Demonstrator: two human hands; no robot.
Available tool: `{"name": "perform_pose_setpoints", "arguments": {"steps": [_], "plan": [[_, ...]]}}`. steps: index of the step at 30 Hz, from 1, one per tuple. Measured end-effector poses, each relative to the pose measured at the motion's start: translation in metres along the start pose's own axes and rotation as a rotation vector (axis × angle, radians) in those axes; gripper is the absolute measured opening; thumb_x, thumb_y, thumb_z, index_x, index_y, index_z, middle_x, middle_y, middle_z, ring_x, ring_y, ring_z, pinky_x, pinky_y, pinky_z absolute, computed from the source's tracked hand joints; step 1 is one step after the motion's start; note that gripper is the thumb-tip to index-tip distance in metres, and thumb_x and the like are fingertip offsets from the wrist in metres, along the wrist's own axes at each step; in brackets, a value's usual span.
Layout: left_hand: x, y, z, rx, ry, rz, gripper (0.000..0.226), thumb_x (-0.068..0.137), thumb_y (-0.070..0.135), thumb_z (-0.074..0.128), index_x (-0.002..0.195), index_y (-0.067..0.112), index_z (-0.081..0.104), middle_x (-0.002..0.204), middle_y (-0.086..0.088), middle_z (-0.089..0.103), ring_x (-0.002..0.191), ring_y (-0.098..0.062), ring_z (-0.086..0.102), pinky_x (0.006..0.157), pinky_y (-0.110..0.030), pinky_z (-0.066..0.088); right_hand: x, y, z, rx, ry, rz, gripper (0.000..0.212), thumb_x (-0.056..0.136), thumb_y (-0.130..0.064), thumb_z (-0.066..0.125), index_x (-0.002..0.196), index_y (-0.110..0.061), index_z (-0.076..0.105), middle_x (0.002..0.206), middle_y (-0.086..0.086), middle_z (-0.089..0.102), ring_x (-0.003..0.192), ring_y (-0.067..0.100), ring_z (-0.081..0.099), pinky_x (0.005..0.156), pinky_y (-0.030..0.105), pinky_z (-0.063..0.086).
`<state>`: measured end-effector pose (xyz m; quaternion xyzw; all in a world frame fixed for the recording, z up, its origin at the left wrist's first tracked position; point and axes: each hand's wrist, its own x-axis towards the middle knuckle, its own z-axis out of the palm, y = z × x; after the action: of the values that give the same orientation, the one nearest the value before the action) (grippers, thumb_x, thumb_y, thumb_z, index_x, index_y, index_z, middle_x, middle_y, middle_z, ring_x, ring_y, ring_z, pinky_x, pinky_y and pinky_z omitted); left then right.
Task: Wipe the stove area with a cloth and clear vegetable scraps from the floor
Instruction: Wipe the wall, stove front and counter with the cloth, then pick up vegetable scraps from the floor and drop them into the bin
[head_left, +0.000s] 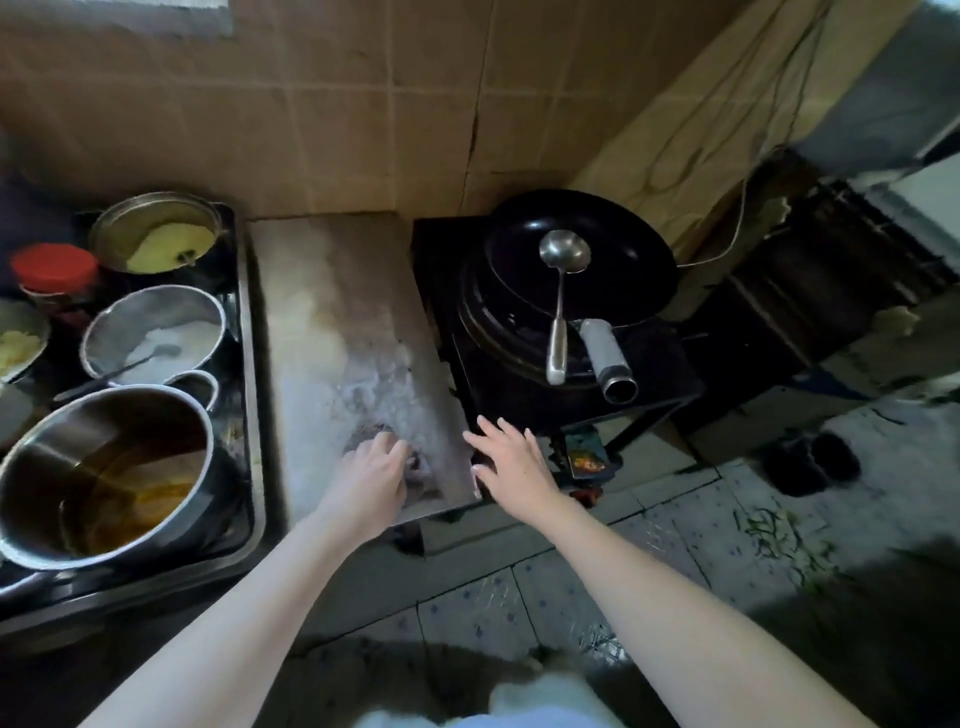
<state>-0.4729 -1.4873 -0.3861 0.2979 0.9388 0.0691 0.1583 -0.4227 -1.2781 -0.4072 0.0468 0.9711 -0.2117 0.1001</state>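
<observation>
Pots (78, 431) sit in a tray (249, 364) far left, clear of my arms. My left hand (371, 475) is palm-down on the desk (322, 312) near its front edge, fingers curled over the dark cloth (363, 434) on a wet, foamy patch. My right hand (511, 465) is just beside it at the desk's right front corner, fingers spread, holding nothing; can't tell if it's touching. The stove (441, 270) is to the right, with a wok (597, 244) and ladle (561, 291) on it. Green scraps (774, 535) lie on the floor (519, 587) far right, near slippers (810, 462).

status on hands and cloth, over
Left hand grips dark scrubbing cloth on soapy grey slab. Right hand open at slab edge. Green vegetable scraps on floor.
</observation>
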Motion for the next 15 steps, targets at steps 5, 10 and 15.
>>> {"name": "perform_pose_setpoints", "arguments": {"steps": [5, 10, 15], "plan": [[0.029, 0.05, -0.007, 0.046, 0.035, 0.097, 0.04, 0.094, 0.019, 0.043, 0.134, 0.015, 0.041, 0.132, -0.006, 0.044, 0.117, -0.027, 0.046, 0.094, -0.035, 0.041, -0.03, 0.067, -0.026, 0.025, 0.079, 0.155, 0.05, 0.096, -0.025, 0.051, 0.143, -0.031, 0.038, 0.157, -0.007, 0.024, 0.146, 0.021, 0.016, 0.119, 0.045, 0.007], [0.061, 0.118, -0.009, 0.07, 0.011, 0.164, 0.047, 0.096, 0.023, 0.045, 0.142, 0.02, 0.034, 0.142, -0.003, 0.036, 0.128, -0.027, 0.04, 0.103, -0.036, 0.037, -0.072, 0.137, -0.054, 0.049, 0.209, 0.318, 0.047, 0.094, -0.027, 0.055, 0.14, -0.031, 0.044, 0.154, -0.004, 0.032, 0.143, 0.026, 0.023, 0.118, 0.05, 0.014], [0.089, 0.201, -0.001, 0.165, -0.05, 0.261, 0.053, 0.095, 0.023, 0.046, 0.145, 0.018, 0.028, 0.146, -0.004, 0.033, 0.13, -0.026, 0.039, 0.105, -0.036, 0.036, -0.12, 0.215, -0.083, 0.065, 0.253, 0.469, 0.046, 0.094, -0.024, 0.054, 0.139, -0.029, 0.045, 0.154, 0.001, 0.031, 0.141, 0.03, 0.027, 0.117, 0.05, 0.017]]}}
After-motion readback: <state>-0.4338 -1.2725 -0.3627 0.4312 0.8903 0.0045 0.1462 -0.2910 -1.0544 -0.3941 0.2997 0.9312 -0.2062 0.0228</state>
